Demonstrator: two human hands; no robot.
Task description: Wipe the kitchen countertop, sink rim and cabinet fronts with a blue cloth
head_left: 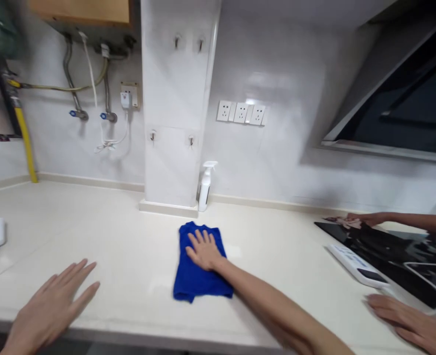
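Blue microfibre cloth (202, 266), folded into a rough rectangle, lies flat on the cream stone countertop (129, 246), out in front of the white tiled pillar. The right hand (203, 250) presses on its upper half, palm down and fingers spread, grasping nothing. The left hand (53, 303) rests open and empty on the counter near the front edge, well apart from the cloth. The wiping looks barely begun: the cloth is still bunched in one spot. A white spray bottle (205, 186) stands by the pillar. Another person's hands (410, 323) rest near the black cooktop (395, 256).
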